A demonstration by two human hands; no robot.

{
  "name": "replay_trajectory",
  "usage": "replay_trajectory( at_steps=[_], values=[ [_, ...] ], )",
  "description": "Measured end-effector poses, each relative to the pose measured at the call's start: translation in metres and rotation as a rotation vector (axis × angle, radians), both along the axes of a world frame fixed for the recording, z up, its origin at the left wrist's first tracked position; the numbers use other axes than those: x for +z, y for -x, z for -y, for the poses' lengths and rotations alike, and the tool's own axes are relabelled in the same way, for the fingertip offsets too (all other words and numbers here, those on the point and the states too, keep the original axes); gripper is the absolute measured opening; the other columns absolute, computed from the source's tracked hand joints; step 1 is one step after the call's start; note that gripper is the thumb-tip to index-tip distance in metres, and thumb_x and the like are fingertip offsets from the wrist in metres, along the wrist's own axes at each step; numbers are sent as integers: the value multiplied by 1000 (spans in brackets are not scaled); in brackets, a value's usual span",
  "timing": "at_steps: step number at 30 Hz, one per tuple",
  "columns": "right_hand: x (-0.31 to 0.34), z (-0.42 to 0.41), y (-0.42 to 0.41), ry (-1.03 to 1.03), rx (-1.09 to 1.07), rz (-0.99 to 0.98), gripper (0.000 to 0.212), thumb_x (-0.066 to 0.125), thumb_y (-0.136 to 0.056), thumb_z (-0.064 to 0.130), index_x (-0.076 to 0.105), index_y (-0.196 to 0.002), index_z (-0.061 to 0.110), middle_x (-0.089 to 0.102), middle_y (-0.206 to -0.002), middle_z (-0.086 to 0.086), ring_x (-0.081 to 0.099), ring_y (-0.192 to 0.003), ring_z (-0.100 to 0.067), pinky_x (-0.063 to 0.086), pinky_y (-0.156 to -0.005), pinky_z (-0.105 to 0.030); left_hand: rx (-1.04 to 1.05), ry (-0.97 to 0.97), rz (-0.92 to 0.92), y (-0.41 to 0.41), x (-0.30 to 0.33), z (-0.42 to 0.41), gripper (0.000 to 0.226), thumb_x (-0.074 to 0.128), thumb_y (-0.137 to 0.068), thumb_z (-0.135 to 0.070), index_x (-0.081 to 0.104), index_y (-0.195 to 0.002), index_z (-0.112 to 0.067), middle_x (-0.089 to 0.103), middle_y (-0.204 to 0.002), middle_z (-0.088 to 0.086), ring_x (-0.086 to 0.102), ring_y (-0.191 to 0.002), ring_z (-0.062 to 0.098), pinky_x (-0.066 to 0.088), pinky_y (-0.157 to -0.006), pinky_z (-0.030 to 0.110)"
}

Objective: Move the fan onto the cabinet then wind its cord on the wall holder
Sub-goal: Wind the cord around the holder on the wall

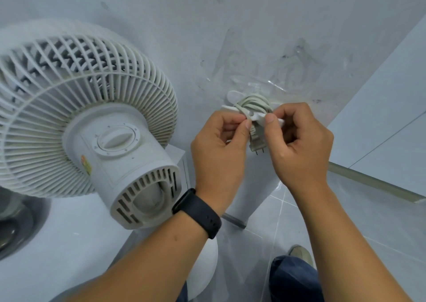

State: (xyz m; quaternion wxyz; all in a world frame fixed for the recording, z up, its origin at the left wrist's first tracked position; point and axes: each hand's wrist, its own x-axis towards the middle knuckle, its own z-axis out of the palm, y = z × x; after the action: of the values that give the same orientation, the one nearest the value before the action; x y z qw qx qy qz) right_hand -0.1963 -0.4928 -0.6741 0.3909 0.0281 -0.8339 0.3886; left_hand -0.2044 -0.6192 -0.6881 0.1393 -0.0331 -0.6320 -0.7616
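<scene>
The white fan [87,117] stands on the white cabinet top [69,251] at the left, its motor housing facing me. Its grey cord [253,104] is coiled in several loops around a white wall holder [231,98] fixed to the wall. The plug [257,142] hangs down from the coil, prongs pointing down, between my hands. My left hand [219,145] pinches the cord at the holder's front with thumb and forefinger. My right hand [299,142] pinches the holder's front arm and cord from the right side.
A dark round sink [13,230] is set into the cabinet top at the far left. Grey floor tiles [288,221] lie below the hands. A white panel or door [391,117] stands at the right. My shoe [302,253] rests on the floor.
</scene>
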Motion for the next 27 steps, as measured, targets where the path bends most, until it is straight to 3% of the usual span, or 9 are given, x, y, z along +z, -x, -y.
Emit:
replay_trajectory(
  at_steps=[3,5,8,13,17,20,23,27],
  values=[
    [0,0,-3,-92,-35,19,10,69,-94,29,61,-94,23,61,-75,11,57,-62,-11,48,-55,-35,-7,-14,-8,-3,1,-1,7,73,-93,-3,73,-93,-10,77,-87,6,75,-85,23,63,-84,41],
    [1,2,-5,-237,-106,-9,17,72,-92,33,64,-105,25,61,-97,10,60,-76,-13,46,-53,-33,-12,24,-50,-3,0,0,9,72,-93,-2,73,-93,-10,77,-87,6,75,-83,22,62,-79,34],
    [3,-1,-3,-379,-83,-37,20,73,-93,31,68,-112,32,46,-125,5,57,-94,-23,42,-53,-30,-21,65,-83,0,2,3,10,72,-93,-1,74,-92,-10,76,-84,4,73,-78,16,60,-75,30],
    [5,-5,0,-419,-36,-14,14,71,-96,28,76,-109,32,52,-125,5,52,-90,-18,41,-55,-30,34,224,-153,7,3,6,7,72,-91,-2,77,-91,-7,76,-84,1,73,-79,17,61,-77,41],
    [2,-2,1,-407,-55,-14,13,70,-97,27,75,-108,30,57,-120,1,56,-91,-18,40,-55,-29,138,359,-259,9,3,3,9,72,-89,0,77,-87,-7,74,-82,0,70,-78,14,60,-75,35],
    [-2,3,1,-382,-54,-20,12,67,-98,26,71,-108,32,51,-120,8,57,-91,-17,40,-55,-29,111,242,-146,7,5,1,12,73,-89,-1,77,-88,-12,75,-80,-2,72,-76,12,62,-76,35],
    [-6,8,2,-378,-60,-2,13,65,-98,25,67,-109,33,47,-122,10,59,-93,-19,40,-57,-29,7,27,-6,10,3,6,16,75,-89,-1,77,-88,-16,77,-83,6,76,-83,27,63,-84,51],
    [-6,10,4,-393,-73,45,17,65,-95,21,69,-108,31,43,-124,9,58,-96,-22,35,-58,-28,-44,-19,28,5,4,9,10,76,-90,-3,81,-95,-10,80,-87,10,77,-89,34,63,-87,51]
  ],
)
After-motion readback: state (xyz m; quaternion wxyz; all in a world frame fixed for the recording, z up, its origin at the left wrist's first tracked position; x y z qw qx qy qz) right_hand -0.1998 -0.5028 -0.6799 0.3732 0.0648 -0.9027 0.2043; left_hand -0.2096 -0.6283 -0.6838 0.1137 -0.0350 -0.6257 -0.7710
